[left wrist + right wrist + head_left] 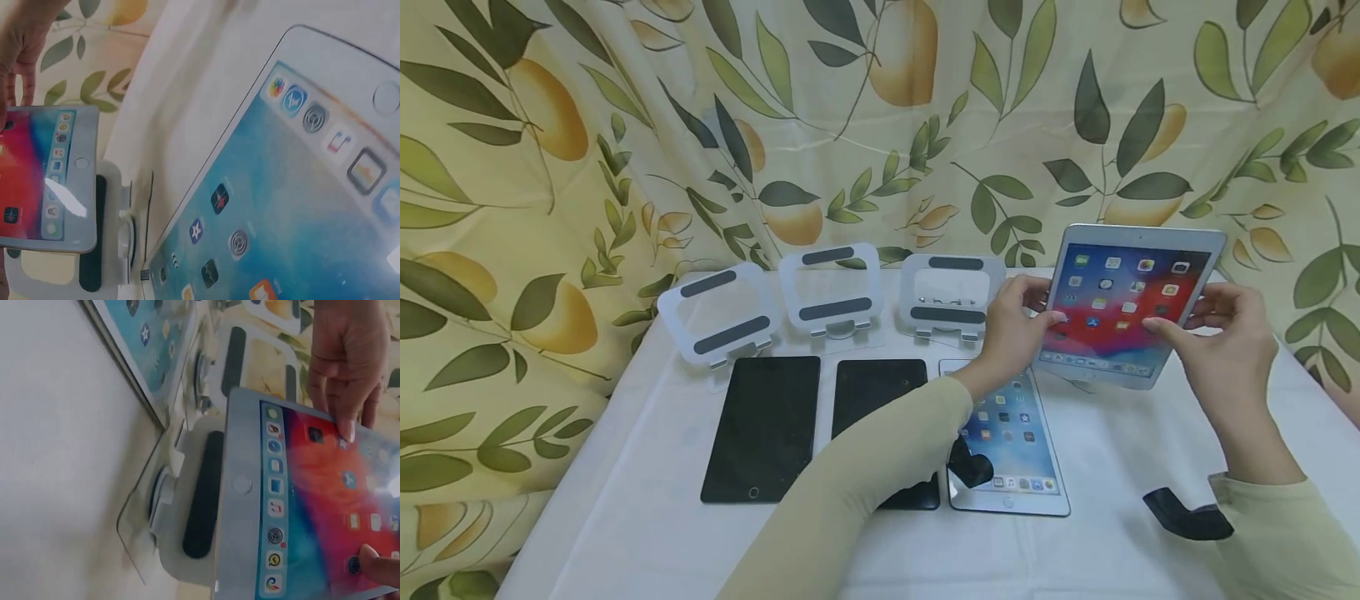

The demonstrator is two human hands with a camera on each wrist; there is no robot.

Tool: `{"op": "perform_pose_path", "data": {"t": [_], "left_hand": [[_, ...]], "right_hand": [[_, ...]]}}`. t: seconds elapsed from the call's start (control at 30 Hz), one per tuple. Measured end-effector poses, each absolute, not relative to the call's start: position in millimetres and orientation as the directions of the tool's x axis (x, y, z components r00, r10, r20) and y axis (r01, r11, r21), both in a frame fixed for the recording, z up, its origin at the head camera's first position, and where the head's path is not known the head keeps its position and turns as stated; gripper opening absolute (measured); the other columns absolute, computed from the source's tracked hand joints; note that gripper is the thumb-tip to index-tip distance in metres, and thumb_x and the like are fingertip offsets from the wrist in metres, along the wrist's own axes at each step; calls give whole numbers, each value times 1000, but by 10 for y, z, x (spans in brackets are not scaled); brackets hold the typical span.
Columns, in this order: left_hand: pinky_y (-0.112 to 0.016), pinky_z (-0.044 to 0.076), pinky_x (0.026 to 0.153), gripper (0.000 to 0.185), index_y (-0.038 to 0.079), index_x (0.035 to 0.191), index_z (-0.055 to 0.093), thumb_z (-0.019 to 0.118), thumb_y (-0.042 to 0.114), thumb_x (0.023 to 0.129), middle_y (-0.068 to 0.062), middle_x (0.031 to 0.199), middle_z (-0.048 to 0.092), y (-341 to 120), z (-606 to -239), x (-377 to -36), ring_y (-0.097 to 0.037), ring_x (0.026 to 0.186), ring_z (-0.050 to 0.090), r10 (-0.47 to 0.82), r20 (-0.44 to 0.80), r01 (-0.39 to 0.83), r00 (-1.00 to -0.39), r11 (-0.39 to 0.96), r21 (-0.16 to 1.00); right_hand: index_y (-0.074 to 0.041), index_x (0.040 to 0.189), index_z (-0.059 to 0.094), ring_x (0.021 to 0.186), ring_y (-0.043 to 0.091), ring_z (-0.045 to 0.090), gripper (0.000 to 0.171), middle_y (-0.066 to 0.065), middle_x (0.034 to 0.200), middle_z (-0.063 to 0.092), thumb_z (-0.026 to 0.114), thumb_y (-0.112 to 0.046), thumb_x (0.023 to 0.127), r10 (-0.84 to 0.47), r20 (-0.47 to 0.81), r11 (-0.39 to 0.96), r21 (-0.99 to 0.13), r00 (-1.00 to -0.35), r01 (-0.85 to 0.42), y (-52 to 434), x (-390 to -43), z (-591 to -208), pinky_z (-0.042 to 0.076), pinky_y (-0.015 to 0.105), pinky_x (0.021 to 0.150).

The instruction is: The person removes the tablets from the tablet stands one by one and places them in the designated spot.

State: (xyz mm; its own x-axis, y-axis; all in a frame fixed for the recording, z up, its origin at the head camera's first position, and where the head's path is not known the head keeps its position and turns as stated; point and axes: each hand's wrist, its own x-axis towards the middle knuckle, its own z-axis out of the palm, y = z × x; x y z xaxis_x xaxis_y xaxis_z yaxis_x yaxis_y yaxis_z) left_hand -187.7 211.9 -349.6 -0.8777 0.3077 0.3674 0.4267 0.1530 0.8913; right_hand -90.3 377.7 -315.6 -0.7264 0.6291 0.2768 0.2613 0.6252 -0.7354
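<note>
A white tablet [1112,304] with a lit blue and red home screen is held up at the right of the table, tilted back. My left hand [1011,325] grips its left edge, thumb on the screen. At the opposite edge my right hand [1232,350] pinches it, thumb also over the glass. Behind the tablet, in the right wrist view, is a pale tablet stand [178,550] with a dark pad [204,494]; the tablet mostly hides its frame. Under my left forearm lies another white tablet [1011,417] with a blue screen.
Three pale stands with dark pads, left [718,312], middle [830,287] and right [952,292], line the table's back. Two black-faced tablets [763,425] [880,383] lie in front. A leaf-patterned curtain [880,167] hangs behind the white table [625,500].
</note>
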Motion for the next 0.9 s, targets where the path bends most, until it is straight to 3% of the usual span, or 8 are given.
{"op": "perform_pose_path", "data": {"t": [0.13, 0.27, 0.4, 0.53, 0.63, 0.77, 0.9], "left_hand": [[-8, 43, 69, 36, 9, 110, 59, 76, 5, 78, 3, 93, 58, 2118, -3510, -1788, 2, 78, 51, 338, 281, 341, -898, 136, 930], [-7, 45, 68, 37, 9, 111, 58, 75, 6, 79, 3, 94, 58, 2116, -3560, -1685, 3, 77, 52, 405, 245, 332, -881, 158, 930], [-7, 45, 68, 38, 8, 113, 57, 75, 6, 79, 1, 94, 58, 2124, -3625, -1576, 3, 76, 53, 457, 240, 344, -857, 160, 925], [-7, 45, 66, 39, 8, 112, 57, 76, 7, 79, 3, 94, 58, 2156, -3684, -1471, 5, 74, 53, 472, 215, 320, -855, 155, 935], [-8, 46, 64, 38, 7, 110, 59, 78, 8, 77, 5, 92, 59, 2186, -3730, -1394, 6, 72, 54, 460, 180, 279, -869, 155, 948], [-10, 46, 63, 38, 8, 107, 61, 79, 6, 74, 8, 87, 58, 2218, -3807, -1287, 6, 69, 54, 436, 112, 200, -893, 160, 967], [-11, 46, 63, 37, 11, 104, 61, 80, 5, 73, 11, 83, 55, 2230, -3900, -1194, 5, 69, 53, 404, 27, 106, -914, 173, 979]], "right_hand": [[0, 136, 35, 79, -11, 35, 63, 0, 102, 49, 66, -26, 88, 548, 264, 703, -660, -794, 266, 3858, -799, -3119, 30, 0, 59], [7, 136, 32, 76, -8, 32, 66, 27, 115, 45, 65, -25, 89, 494, 217, 745, -605, -842, 281, 3939, -698, -3135, 30, -1, 54], [13, 134, 30, 76, 0, 37, 68, 30, 111, 44, 65, -25, 89, 473, 151, 744, -596, -868, 302, 4046, -614, -3181, 34, 2, 50], [17, 132, 29, 86, 30, 47, 69, 36, 113, 41, 65, -22, 89, 444, 93, 745, -591, -891, 310, 4173, -563, -3230, 37, 6, 47], [19, 129, 27, 91, 49, 46, 70, 39, 112, 41, 67, -21, 87, 414, 52, 752, -582, -909, 309, 4276, -534, -3285, 53, 23, 52], [21, 128, 26, 89, 49, 51, 76, 41, 109, 42, 71, -25, 85, 384, -18, 761, -560, -923, 328, 4398, -507, -3389, 56, 45, 60], [21, 127, 25, 84, 44, 54, 84, 41, 107, 44, 74, -30, 82, 366, -94, 764, -538, -926, 357, 4483, -515, -3514, 56, 44, 60]]}}
